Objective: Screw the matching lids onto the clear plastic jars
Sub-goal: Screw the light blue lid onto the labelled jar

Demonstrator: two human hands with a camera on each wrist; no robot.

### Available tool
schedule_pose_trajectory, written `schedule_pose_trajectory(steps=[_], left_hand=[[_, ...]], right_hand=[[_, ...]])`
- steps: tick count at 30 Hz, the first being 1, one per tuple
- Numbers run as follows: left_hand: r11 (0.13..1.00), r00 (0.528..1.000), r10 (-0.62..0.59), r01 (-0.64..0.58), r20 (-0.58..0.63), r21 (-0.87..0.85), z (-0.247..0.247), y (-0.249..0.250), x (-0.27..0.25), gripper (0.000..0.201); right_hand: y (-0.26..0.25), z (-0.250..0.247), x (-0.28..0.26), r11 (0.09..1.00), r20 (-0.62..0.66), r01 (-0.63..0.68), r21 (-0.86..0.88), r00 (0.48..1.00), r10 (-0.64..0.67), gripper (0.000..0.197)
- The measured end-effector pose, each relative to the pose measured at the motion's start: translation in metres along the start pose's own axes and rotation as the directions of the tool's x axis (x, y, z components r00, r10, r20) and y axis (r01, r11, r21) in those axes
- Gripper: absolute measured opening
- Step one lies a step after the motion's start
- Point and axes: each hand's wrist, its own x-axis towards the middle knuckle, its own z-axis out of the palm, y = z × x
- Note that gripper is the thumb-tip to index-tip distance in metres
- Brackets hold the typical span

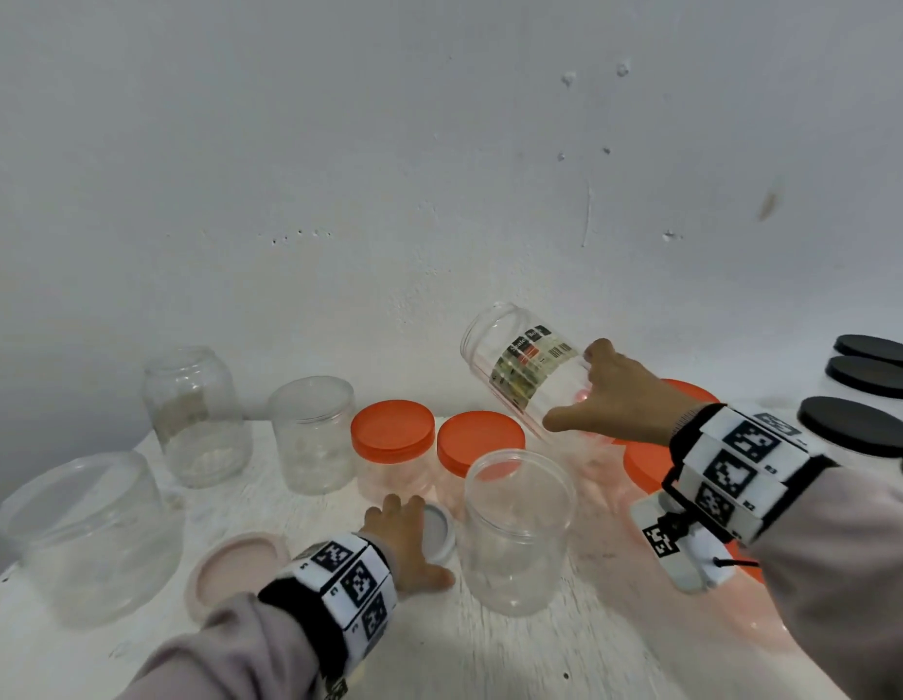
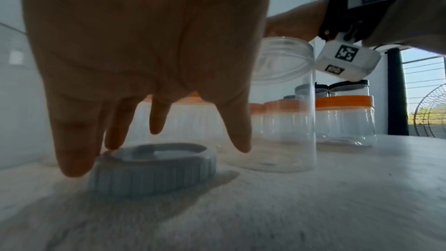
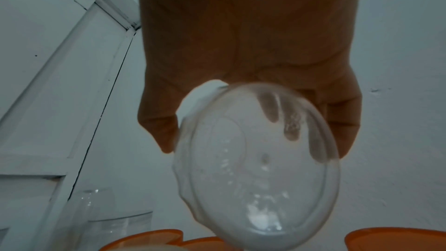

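My right hand (image 1: 583,389) grips a clear labelled jar (image 1: 527,366) near its base and holds it tilted in the air, mouth up and to the left, with no lid on it. In the right wrist view the jar's round base (image 3: 255,169) faces the camera, with my thumb on its left and my fingers on its right. My left hand (image 1: 409,527) reaches down over a white ribbed lid (image 2: 154,169) that lies upside down on the table. Its fingers are spread and nearly straight. One fingertip touches the lid's left rim, and the thumb stands apart on the right.
An open clear jar (image 1: 517,527) stands just right of the lid. A pink lid (image 1: 237,573) lies at the front left beside a wide open jar (image 1: 85,533). Two more open jars (image 1: 196,416) (image 1: 313,437), orange-lidded jars (image 1: 392,431) and black-lidded jars (image 1: 858,426) line the back and right.
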Motion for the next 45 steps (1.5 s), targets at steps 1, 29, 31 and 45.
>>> schedule_pose_trajectory(steps=[1,29,31,45], left_hand=[[0.999,1.000,-0.005,0.005,0.002,0.035,0.001,0.000,-0.001,0.089],[0.493,0.957,-0.100,-0.190,-0.272,-0.849,-0.069,-0.134,-0.083,0.077],[0.433,0.937,-0.134,-0.236,-0.321,-0.870,-0.074,-0.139,-0.087,0.072],[0.361,0.912,-0.124,-0.326,-0.392,-0.874,-0.079,-0.144,-0.105,0.100]], right_hand=[[-0.001,0.000,-0.003,1.000,0.004,0.002,0.027,1.000,-0.002,0.071],[-0.106,0.100,-0.067,0.893,0.161,0.071,0.444,0.974,-0.157,0.094],[-0.110,0.112,-0.071,0.905,0.175,0.066,0.420,0.973,-0.152,0.097],[-0.115,0.175,-0.068,0.922,0.337,-0.032,0.386,0.935,-0.108,0.093]])
